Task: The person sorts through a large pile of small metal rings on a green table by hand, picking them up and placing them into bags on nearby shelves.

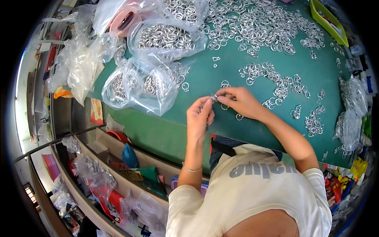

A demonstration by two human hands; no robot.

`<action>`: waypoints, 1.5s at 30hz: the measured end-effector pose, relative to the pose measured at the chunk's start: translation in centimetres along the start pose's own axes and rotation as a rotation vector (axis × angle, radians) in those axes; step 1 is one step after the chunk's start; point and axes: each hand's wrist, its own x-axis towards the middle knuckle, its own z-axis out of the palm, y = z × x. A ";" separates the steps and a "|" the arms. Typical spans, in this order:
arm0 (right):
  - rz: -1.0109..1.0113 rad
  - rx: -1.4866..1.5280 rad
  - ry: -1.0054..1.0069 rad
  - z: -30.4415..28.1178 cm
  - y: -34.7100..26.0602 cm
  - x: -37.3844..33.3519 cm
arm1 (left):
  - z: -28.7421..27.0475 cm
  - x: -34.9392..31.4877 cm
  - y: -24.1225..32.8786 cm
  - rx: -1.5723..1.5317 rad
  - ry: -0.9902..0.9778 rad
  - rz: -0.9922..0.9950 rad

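My left hand (198,113) and my right hand (241,103) meet over the near edge of the green table (205,75). Between their fingertips is a small silver metal ring (213,97), pinched from both sides; whether more than one ring is there is too small to tell. The left fingers curl inward, and something shiny shows in part among them. Under and beside the right hand lie a few loose rings (225,83). A scattered cluster of linked-looking silver rings (276,83) spreads just beyond the right hand.
A large heap of rings (260,23) covers the far side. Clear plastic bags of rings (166,39) stand at the left, near a pink tape dispenser (124,21). A yellow-green tray (328,21) sits far right, above filled bags (349,98). Cluttered shelving (118,173) lies lower left.
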 end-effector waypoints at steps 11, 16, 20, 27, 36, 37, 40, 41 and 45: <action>0.304 0.782 -0.071 -2.3 -2.5 -3.8 | 4.0 -1.1 0.4 -0.263 -0.154 -0.056; 0.325 0.677 0.105 -1.6 -2.1 -4.7 | 6.1 -2.3 0.1 0.314 0.106 0.366; 0.316 0.795 0.016 -2.2 -1.1 -5.6 | 7.5 -2.5 -0.3 0.372 0.124 0.525; 0.400 0.849 -0.099 -3.2 -1.3 -7.1 | 9.2 -2.3 -0.5 0.335 0.016 0.536; -0.124 -0.039 0.303 -2.2 -2.9 -9.5 | 10.4 -2.5 -0.9 0.014 0.016 0.266; -0.138 -0.022 0.342 -2.2 -2.7 -9.6 | 10.6 -2.6 -0.9 -0.021 0.001 0.255; -0.167 -0.037 0.452 -2.4 -1.7 -9.7 | 10.8 -2.7 -0.8 -0.130 -0.046 0.209; -0.155 -0.072 0.475 -2.8 -1.3 -9.7 | 10.7 -2.4 -0.7 -0.165 -0.051 0.171; -0.057 -0.314 0.593 -4.3 0.1 -9.1 | 7.6 1.3 -1.8 -0.363 -0.061 0.104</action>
